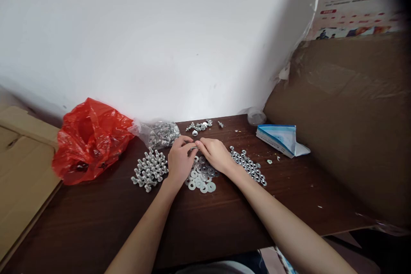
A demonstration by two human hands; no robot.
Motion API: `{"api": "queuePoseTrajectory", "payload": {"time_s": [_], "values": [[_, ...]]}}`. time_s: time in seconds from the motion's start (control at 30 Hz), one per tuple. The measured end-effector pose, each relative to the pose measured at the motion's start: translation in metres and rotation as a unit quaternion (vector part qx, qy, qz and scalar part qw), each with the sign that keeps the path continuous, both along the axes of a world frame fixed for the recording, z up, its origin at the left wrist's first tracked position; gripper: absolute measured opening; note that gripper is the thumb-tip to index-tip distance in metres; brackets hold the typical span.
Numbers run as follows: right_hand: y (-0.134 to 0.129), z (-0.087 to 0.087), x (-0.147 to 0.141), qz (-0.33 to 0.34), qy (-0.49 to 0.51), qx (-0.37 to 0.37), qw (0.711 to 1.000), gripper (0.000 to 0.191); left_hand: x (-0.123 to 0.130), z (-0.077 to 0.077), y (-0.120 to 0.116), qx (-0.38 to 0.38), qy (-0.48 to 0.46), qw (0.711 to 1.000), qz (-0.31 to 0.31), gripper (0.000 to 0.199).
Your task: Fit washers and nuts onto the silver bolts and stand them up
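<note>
Above the washers, my left hand (180, 159) pinches a small metal bolt (194, 148), of which only a short piece shows. My right hand (215, 153) meets it at the bolt's end, with thumb and fingers closed; what lies in its fingertips is hidden. Beneath and between the hands spreads a pile of flat washers (203, 189). Left of my left hand, several bolts (149, 170) stand upright in a group. Nuts (253, 170) lie scattered to the right, partly behind my right wrist. Several assembled bolts (201, 126) with washers and nuts rest behind the hands.
A clear bag of metal hardware (163, 133) and a red plastic bag (91, 145) sit at the back left. Cardboard (22, 175) borders the left side. A blue-white box (278, 139), a clear round container (256, 116) and a big carton (346, 120) stand on the right.
</note>
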State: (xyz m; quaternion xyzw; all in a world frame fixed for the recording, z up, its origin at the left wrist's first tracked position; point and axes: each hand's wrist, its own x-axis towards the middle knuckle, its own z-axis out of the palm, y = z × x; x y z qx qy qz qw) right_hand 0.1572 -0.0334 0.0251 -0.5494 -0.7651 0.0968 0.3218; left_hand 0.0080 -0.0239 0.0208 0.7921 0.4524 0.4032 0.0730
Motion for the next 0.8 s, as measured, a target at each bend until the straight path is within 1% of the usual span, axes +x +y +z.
{"api": "queuePoseTrajectory", "payload": {"time_s": [0.1,0.23,0.3,0.43,0.63,0.8], "values": [[0.0001,0.0,-0.0006,0.006,0.02,-0.019,1.0,0.039,0.0001,0.0001,-0.0002,-0.008,-0.004,1.0,-0.001,0.012],[-0.0022,0.0018,-0.002,0.012,0.041,-0.031,0.999,0.027,-0.0009,0.0005,0.0007,-0.018,-0.021,1.0,0.011,0.012],[-0.0031,0.0023,-0.0026,0.011,0.043,-0.034,0.998,0.025,-0.0013,0.0008,0.0013,-0.02,-0.024,0.999,0.014,0.012],[-0.0031,0.0018,-0.0032,0.006,0.039,-0.047,0.998,0.026,-0.0014,0.0015,0.0017,-0.026,-0.023,0.999,0.021,0.011],[-0.0017,0.0007,-0.0038,-0.009,0.024,-0.042,0.999,0.019,-0.0006,0.0026,0.0018,-0.063,-0.028,0.998,0.011,0.012],[-0.0014,0.0002,-0.0033,-0.006,0.016,-0.038,0.999,0.023,0.0004,0.0045,0.0,-0.056,-0.012,0.998,0.01,0.013]]}}
